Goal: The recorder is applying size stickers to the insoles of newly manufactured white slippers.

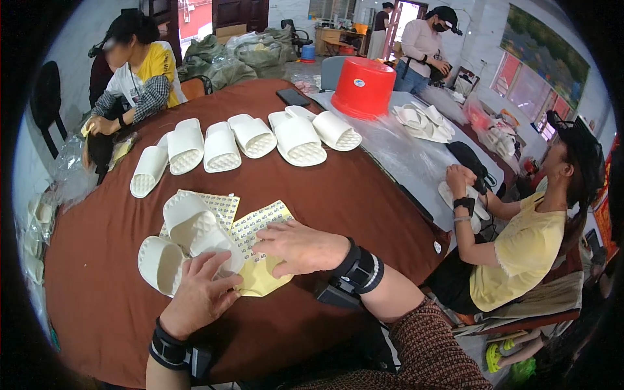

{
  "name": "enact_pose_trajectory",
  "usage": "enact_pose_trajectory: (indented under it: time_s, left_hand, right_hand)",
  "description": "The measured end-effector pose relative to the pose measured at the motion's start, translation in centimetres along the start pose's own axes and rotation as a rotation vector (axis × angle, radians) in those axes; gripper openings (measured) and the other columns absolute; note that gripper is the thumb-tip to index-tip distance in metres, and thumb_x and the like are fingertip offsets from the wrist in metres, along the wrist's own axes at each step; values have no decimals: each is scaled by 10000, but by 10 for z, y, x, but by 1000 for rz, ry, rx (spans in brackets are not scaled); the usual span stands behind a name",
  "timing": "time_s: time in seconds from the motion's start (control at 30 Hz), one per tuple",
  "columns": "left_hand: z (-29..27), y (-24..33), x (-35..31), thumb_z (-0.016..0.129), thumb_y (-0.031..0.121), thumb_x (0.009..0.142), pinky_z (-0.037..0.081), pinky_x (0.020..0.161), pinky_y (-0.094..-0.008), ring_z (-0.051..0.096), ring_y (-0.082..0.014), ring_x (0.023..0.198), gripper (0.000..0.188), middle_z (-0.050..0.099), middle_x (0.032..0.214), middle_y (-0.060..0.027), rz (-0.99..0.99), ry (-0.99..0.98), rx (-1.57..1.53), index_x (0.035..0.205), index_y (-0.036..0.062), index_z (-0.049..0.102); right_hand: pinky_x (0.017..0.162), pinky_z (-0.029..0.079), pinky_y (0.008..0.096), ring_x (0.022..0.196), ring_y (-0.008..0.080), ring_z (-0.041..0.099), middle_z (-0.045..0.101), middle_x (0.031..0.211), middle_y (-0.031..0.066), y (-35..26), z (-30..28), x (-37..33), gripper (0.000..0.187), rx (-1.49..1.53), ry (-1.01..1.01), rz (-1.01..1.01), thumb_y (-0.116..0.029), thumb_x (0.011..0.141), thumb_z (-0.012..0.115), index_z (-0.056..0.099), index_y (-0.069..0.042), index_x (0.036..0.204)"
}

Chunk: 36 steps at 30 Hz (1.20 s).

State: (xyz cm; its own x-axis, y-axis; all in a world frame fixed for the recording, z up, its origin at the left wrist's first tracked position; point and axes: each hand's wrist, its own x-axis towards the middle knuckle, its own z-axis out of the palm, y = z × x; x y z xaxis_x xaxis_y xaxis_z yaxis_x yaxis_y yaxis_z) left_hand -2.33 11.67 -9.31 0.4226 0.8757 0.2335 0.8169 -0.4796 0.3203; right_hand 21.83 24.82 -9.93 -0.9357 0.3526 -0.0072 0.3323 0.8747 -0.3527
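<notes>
Two cream slide slippers lie before me, one slipper [205, 227] angled with its toe toward my left hand and another slipper [160, 265] beside it. My left hand [207, 292] rests over the near end of the first, fingers spread and touching it. Under and next to the slippers are yellow sheets of small round stickers. My right hand [302, 248] lies over the right-hand sticker sheet [273, 218], fingers stretched out and thumb apart. A second sticker sheet [220, 207] is partly covered by the slippers.
A row of cream slippers [221, 148] runs across the brown cloth-covered table [364, 214]. Behind it lie a black phone [292, 97] and a red bucket [364, 88] on a light side table. Co-workers sit at the left and right; another person stands behind.
</notes>
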Motion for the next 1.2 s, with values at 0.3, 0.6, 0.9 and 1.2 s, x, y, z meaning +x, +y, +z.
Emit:
enact_pose_trajectory:
  time_s: [0.3,0.6,0.9,1.2]
  left_hand:
    - [2,0,-1,765,207,796,334,1045,-522,440,-370,1289,224,523,1389,-122,-5,-29,3,1014,164,739]
    - [1,0,-3,768,191,791,330,1055,-531,426,-389,1306,223,512,1401,-140,-10,-38,-22,1008,152,735]
    - [-1,2,-1,748,165,805,336,1066,-520,425,-393,1313,198,509,1401,-154,-15,-30,-24,1000,142,724]
    - [5,-2,-4,749,139,786,383,1019,-485,447,-367,1288,227,520,1375,-117,27,9,39,1005,146,689]
  right_hand:
    - [896,406,430,1093,287,513,536,1089,103,2,0,-6,396,-147,112,124,-227,770,687,601,-59,1119]
    - [930,399,439,1152,313,502,536,1153,109,9,-2,-8,438,-195,41,188,-223,755,677,590,-87,1162]
    - [978,400,502,1200,358,492,518,1317,102,21,-17,-18,665,-183,6,274,-355,705,766,551,-140,1296]
    - [983,401,455,1228,320,508,565,1289,116,31,-28,-26,643,-274,58,434,-331,720,747,569,-86,1287]
